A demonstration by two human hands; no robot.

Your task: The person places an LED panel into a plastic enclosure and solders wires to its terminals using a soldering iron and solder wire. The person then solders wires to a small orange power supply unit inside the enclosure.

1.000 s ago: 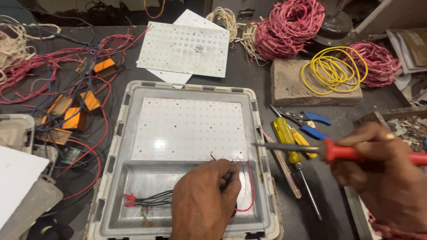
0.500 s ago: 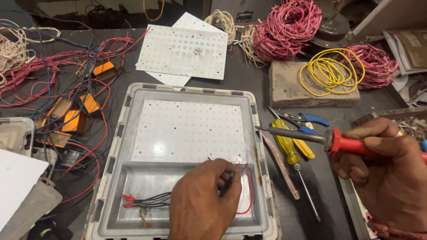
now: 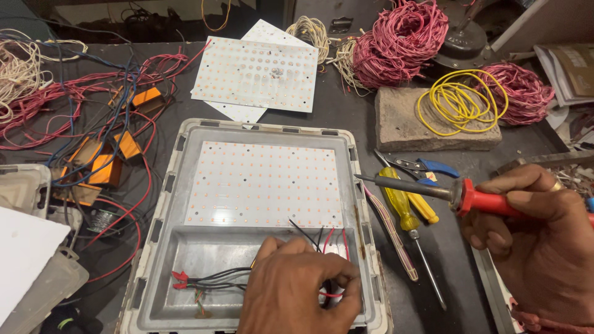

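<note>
— Nearest the camera, what's the left hand point(image 3: 297, 287) doing?
— Pinching thin red and black wires point(image 3: 331, 247) in the grey metal lamp housing point(image 3: 185, 185), just below the white LED board point(image 3: 266, 182). They look soft and springy; hold them near the ends
— And the right hand point(image 3: 544, 247)?
— Clenched round the red-handled soldering iron point(image 3: 458, 195), tip over the housing's rim. Beyond lie pink wire coils point(image 3: 399, 40)

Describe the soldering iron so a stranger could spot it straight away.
Start at the big grey lamp housing mid-table, with its white LED panel. Look just past its right edge, where the right hand grips the soldering iron. Unlike the yellow-handled screwdrivers and blue-handled pliers lying beneath it, it is held in the air, has a red handle and a long dark metal tip pointing left.
</note>
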